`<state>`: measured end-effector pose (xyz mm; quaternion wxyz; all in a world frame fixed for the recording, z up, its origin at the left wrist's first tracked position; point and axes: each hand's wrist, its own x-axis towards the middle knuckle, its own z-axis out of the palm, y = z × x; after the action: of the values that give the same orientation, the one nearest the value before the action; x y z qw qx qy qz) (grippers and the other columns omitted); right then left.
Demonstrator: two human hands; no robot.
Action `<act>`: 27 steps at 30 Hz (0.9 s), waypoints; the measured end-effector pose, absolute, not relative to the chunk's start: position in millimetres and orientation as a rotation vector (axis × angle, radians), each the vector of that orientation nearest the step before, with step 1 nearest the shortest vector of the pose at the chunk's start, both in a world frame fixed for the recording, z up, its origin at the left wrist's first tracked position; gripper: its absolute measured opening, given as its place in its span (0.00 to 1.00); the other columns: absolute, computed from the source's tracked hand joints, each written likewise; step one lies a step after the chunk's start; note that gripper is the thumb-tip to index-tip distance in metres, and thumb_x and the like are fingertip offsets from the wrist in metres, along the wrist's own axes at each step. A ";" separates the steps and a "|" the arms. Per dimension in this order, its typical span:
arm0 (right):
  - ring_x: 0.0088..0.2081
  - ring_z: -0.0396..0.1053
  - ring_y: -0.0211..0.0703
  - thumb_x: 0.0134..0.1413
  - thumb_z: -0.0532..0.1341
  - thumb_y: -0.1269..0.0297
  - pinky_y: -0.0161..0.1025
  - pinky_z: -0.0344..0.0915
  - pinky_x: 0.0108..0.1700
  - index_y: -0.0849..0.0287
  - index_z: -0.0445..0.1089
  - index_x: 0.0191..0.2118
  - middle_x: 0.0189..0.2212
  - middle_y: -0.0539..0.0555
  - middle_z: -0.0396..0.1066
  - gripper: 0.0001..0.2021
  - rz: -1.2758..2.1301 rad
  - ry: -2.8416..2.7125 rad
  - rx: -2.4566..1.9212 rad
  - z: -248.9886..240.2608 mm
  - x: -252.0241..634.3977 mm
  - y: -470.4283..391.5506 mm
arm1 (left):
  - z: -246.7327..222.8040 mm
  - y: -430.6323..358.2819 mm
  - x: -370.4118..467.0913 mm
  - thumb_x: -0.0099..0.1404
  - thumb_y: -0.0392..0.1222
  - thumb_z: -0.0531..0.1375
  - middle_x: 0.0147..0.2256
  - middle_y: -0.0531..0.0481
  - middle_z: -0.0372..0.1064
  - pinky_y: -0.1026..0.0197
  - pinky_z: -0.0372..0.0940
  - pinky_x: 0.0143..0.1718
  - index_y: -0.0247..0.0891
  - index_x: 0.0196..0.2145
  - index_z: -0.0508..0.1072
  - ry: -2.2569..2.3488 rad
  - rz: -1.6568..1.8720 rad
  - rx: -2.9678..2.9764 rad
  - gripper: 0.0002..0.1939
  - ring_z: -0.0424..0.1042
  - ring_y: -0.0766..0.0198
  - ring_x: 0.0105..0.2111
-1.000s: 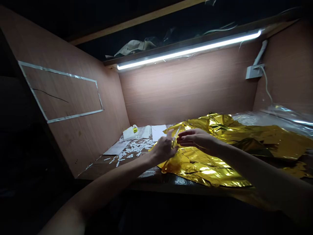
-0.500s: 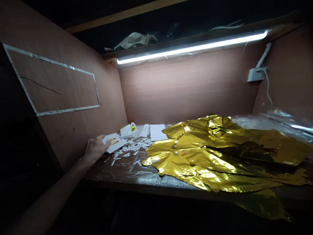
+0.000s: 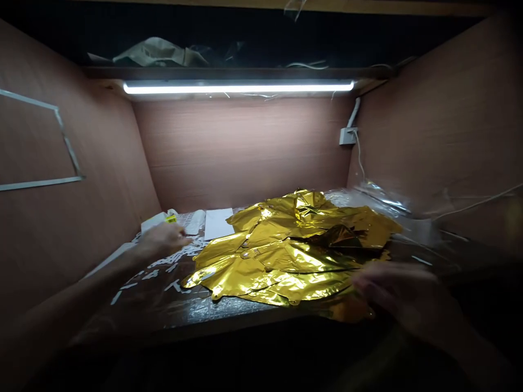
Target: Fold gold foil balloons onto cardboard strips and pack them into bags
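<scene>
A pile of shiny gold foil sheets [image 3: 278, 256] covers the middle and right of the shelf. My left hand [image 3: 163, 239] is over the scattered white strips [image 3: 174, 258], left of the foil; motion blurs its fingers, and whether it holds anything is unclear. At the right front edge of the pile is my right hand [image 3: 396, 286], also blurred, its fingertips near or on the foil. White paper [image 3: 218, 223] lies behind the strips, beside a small yellow label [image 3: 170, 219]. A white card [image 3: 112, 258] shows partly behind my left forearm.
A lit tube lamp [image 3: 239, 89] runs under the upper shelf. Wooden panels enclose the left, back and right. On the right panel is a white box [image 3: 348, 136] with a cable. Clear plastic [image 3: 384, 198] lies at the back right.
The view has turned right. My left hand has left the white card and moved right over the strips. My right hand has come into view near the foil.
</scene>
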<state>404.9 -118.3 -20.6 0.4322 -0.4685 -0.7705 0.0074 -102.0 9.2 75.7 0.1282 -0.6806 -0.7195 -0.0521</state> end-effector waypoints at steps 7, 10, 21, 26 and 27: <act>0.58 0.67 0.64 0.51 0.64 0.66 0.58 0.59 0.59 0.58 0.77 0.54 0.53 0.64 0.75 0.22 -0.517 -2.375 -1.506 39.0 375.5 -6.8 | 73.6 30.2 32.4 0.62 0.55 0.63 0.33 0.43 0.81 0.60 0.61 0.32 0.41 0.40 0.84 -1.480 -0.362 -2.690 0.18 0.75 0.57 0.28; 0.46 0.74 0.57 0.56 0.60 0.68 0.49 0.62 0.51 0.59 0.81 0.41 0.40 0.62 0.80 0.12 -0.450 -2.491 -1.692 33.0 378.1 6.9 | 61.2 39.9 33.4 0.59 0.58 0.67 0.38 0.43 0.81 0.60 0.63 0.35 0.42 0.43 0.84 -1.338 -0.338 -2.878 0.21 0.76 0.57 0.32; 0.45 0.75 0.55 0.55 0.66 0.57 0.45 0.65 0.48 0.53 0.82 0.44 0.40 0.58 0.80 0.13 -0.418 -2.460 -1.619 44.1 367.1 0.7 | 18.7 61.3 13.9 0.60 0.48 0.67 0.35 0.48 0.82 0.63 0.65 0.39 0.46 0.38 0.85 -1.168 -0.631 -3.141 0.10 0.76 0.60 0.33; 0.50 0.74 0.56 0.56 0.65 0.47 0.47 0.65 0.52 0.53 0.80 0.52 0.47 0.59 0.79 0.22 -0.192 -2.473 -1.447 37.5 347.1 -9.9 | -1.4 68.8 14.3 0.59 0.44 0.65 0.31 0.45 0.81 0.62 0.66 0.32 0.39 0.42 0.85 -1.333 -0.945 -2.977 0.14 0.75 0.60 0.28; 0.50 0.74 0.55 0.56 0.65 0.45 0.46 0.65 0.52 0.53 0.80 0.51 0.47 0.59 0.79 0.23 -0.128 -2.516 -1.379 33.3 341.1 -13.5 | -2.7 69.8 14.3 0.59 0.43 0.65 0.31 0.46 0.81 0.62 0.66 0.32 0.38 0.42 0.84 -1.342 -0.992 -2.940 0.15 0.75 0.61 0.28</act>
<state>341.1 -13.5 33.3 0.1345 -0.4757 -0.8681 -0.0440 14.3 69.8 -2.7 -0.1193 -0.8635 -0.3940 -0.2914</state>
